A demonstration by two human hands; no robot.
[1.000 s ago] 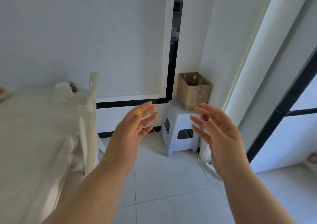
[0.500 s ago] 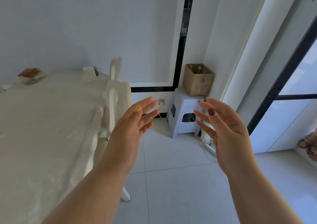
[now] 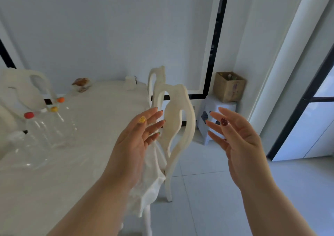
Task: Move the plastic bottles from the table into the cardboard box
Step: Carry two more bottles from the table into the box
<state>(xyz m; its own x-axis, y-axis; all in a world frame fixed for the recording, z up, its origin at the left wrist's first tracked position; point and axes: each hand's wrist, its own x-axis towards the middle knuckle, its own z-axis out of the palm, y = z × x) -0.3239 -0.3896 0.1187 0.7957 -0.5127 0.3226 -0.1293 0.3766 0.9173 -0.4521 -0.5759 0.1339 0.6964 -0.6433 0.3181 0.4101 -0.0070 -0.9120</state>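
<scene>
Fingers first: on the left hand [image 3: 133, 145] they're spread and pretty much straight, thumbnail painted yellow, nothing held. Same deal on the right hand [image 3: 238, 143], fingers loosely extended, dark red dotted nail on the thumb, nothing gripped either. Both hands are raised in the air with palms turned toward each other, well apart from everything.

The clear plastic bottles [image 3: 48, 127] are seen at the far left on the white cloth-covered table [image 3: 81, 163]; red, yellow and orange caps can be made out, though the bodies are blurry so an exact count can't be given. The small brown cardboard box [image 3: 228, 87] is parked in the corner of the room on a pale grey plastic stool [image 3: 215, 118], well apart from the table; something is sitting inside it but it's too small to tell what.

Two cream-coloured curvy-backed chairs [image 3: 173, 120] are tucked just beside the table's right edge, behind the left hand. A brownish object [image 3: 81, 82] is left near the table's far end, against the wall.
</scene>
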